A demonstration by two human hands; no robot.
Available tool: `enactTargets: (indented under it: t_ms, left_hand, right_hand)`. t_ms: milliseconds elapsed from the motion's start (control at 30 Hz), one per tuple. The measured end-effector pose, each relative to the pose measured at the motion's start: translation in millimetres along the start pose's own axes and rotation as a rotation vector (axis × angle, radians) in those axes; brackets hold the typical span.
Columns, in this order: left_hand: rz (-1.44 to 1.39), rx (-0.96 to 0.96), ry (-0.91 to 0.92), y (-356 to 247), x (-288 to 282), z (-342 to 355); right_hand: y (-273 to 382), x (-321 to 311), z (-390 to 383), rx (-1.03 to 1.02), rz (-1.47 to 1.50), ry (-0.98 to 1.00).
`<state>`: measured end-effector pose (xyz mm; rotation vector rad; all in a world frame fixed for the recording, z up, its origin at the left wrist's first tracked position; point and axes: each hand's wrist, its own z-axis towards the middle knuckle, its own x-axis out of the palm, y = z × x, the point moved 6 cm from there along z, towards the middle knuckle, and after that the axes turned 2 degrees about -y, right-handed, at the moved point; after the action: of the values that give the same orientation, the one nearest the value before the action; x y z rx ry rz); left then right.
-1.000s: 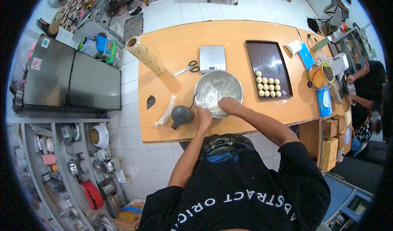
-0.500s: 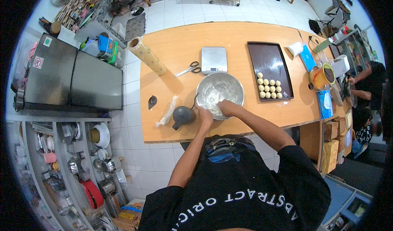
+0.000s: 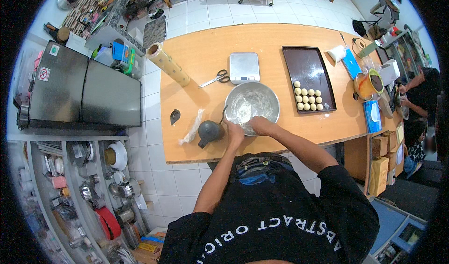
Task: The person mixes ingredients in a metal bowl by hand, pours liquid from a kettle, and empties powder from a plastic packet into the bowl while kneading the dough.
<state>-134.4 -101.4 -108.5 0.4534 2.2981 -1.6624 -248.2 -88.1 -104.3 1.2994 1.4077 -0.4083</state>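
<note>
A metal mixing bowl stands near the table's front edge, its inside coated with pale, floury dough mixture. My left hand is closed on the bowl's near-left rim. My right hand reaches over the near rim into the bowl, its fingers curled down at the mixture; what they hold, if anything, is hidden. Just left of my left hand sits a dark grey, rounded device with a black cord. A silver kitchen scale lies right behind the bowl.
Pale dough balls sit in rows on a dark baking tray at right. Scissors, a standing roll of plastic wrap and a crumpled plastic bag are at left. Another person's hands show at far right.
My right hand has shifted very slightly inside the bowl. My left hand stays at the rim, and the view has moved a little.
</note>
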Motion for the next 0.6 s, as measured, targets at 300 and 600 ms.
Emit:
enactTargets:
  t_ms: [300, 600]
  left_hand:
    - [0.078, 0.051, 0.016, -10.9, -0.4, -6.0]
    - [0.027, 0.103, -0.019, 12.4, 3.9, 2.4]
  right_hand:
    - [-31.2, -27.5, 24.2, 0.259, 0.036, -0.341]
    - [-2.7, -15.4, 12.6, 0.108, -0.045, 0.049]
